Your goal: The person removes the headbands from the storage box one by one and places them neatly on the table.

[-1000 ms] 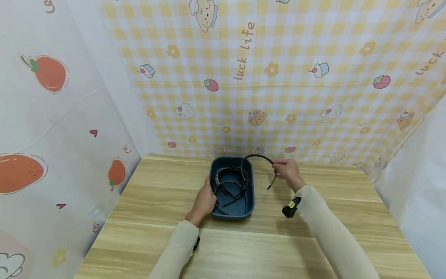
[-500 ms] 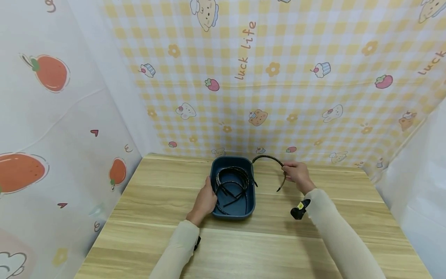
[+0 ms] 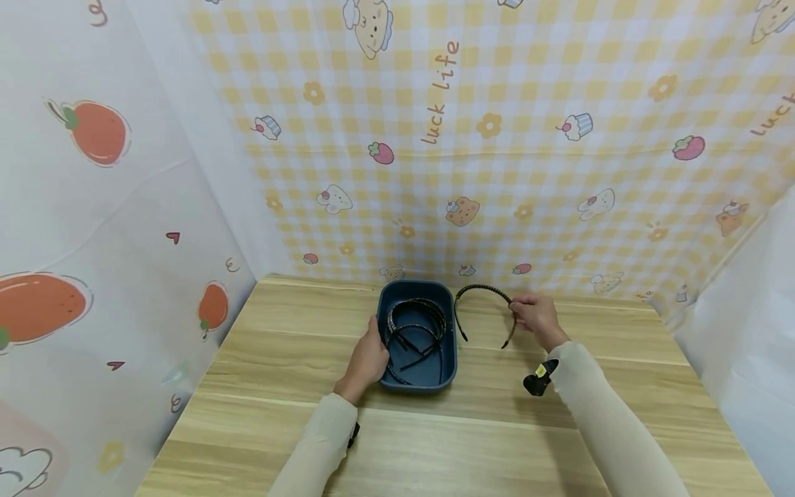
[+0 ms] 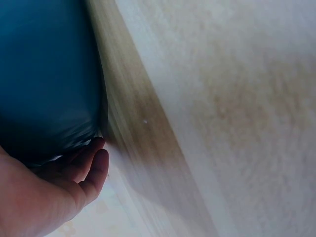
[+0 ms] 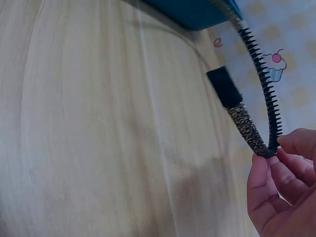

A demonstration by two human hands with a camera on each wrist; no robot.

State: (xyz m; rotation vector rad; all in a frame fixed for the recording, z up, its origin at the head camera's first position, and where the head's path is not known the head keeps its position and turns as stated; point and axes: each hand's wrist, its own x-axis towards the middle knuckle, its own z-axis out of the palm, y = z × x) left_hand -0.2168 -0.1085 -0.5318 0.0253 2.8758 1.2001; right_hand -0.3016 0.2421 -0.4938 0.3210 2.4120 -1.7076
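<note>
A dark blue rectangular plastic bin (image 3: 428,376) stands near the back of the table, with several dark, glittery headbands (image 3: 419,302) lying over one another inside. My left hand (image 3: 368,355) holds the bin by its left side; in the left wrist view its fingers (image 4: 98,165) bend in against the lower wall. To the right of the bin, my right hand (image 3: 537,319) pinches a black and gold headband (image 3: 486,287) by one arm. Teeth line this headband's inner edge in the right wrist view, and its arms point toward me.
The wood-grain table (image 3: 435,449) reaches back to a yellow checked cloth wall (image 3: 397,172). A white patterned sheet (image 3: 124,207) hangs on the left, and a plain white one (image 3: 745,290) on the right.
My right hand has moved right with the headband, which has come from over the bin to beside it and lowered toward the table. My left hand keeps its hold on the bin.
</note>
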